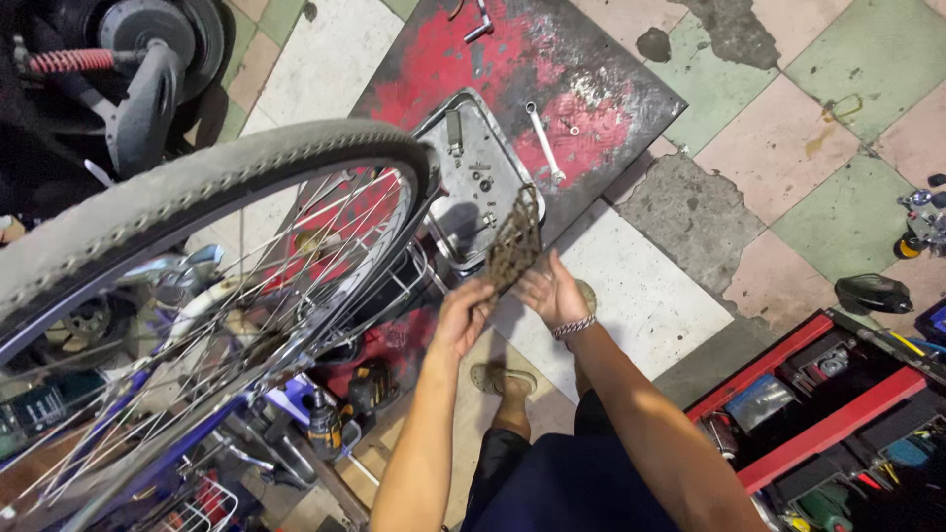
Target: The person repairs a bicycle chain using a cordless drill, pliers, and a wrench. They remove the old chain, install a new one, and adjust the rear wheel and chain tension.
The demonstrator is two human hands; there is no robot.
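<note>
We hold a rusty sprocket cluster [515,241] edge-on, left hand [459,317] and right hand [552,293] pinching its near rim. Its tooth detail is blurred. The bicycle wheel [187,256] at left is cut off by the frame.

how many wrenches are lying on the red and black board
2. One wrench lies on the board beside the metal tray; another wrench sits at the board's top edge, partly cut off. Others may be out of frame.

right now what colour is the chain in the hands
Rusty brown, the chain held between the left hand and right hand; head view.
</note>
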